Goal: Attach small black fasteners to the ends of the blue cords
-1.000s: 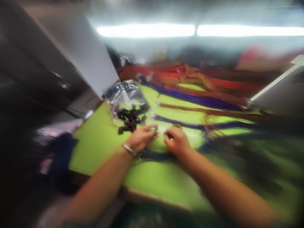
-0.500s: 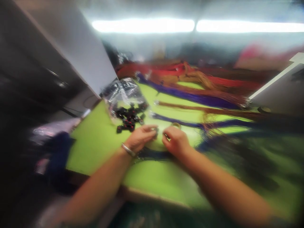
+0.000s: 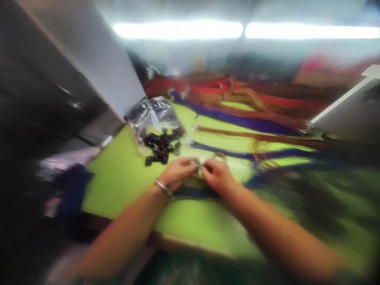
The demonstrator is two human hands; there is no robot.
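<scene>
Left hand, pinching small part; right hand alongside, hold indeterminable; both inward from front edge of bench.

The 2 bare forearms are slanting inward — the left grip and right grip are pinching with thumb and forefinger, their fingertips lying just beside each other.

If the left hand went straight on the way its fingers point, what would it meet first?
Probably the right hand, directly facing the left hand and the small part at its fingertips; blur hides whether the hands touch.
</scene>
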